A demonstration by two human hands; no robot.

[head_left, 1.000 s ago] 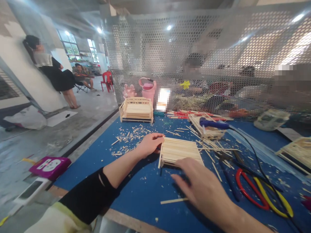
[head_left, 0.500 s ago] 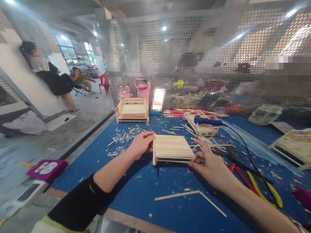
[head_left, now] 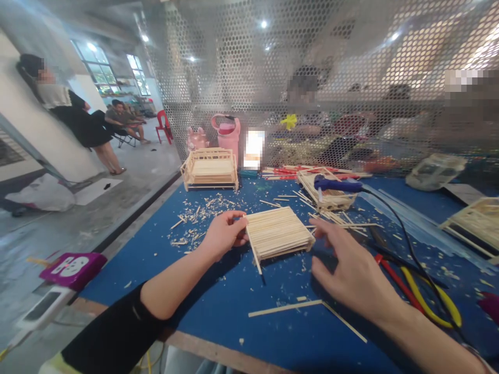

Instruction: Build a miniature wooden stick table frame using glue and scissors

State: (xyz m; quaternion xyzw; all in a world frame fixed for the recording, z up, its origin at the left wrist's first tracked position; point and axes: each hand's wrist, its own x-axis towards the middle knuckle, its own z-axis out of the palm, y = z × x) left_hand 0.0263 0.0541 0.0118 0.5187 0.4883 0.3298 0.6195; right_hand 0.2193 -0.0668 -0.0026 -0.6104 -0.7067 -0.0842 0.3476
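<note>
A flat frame of glued wooden sticks is tilted above the blue table top, its far right corner raised. My left hand grips its left edge between thumb and fingers. My right hand hovers just right of the frame, fingers spread, touching nothing. A long loose stick and a thinner one lie on the blue surface in front of my right hand.
A finished stick bed model stands at the back left. A blue glue gun rests on another stick piece, its black cord trailing right. Red and yellow cutters lie at right. Wood chips litter the left. A perforated screen rises behind.
My right hand has let go of the frame's right edge and moved back, opening. The frame, held only by my left hand, has tilted and turned slightly.
</note>
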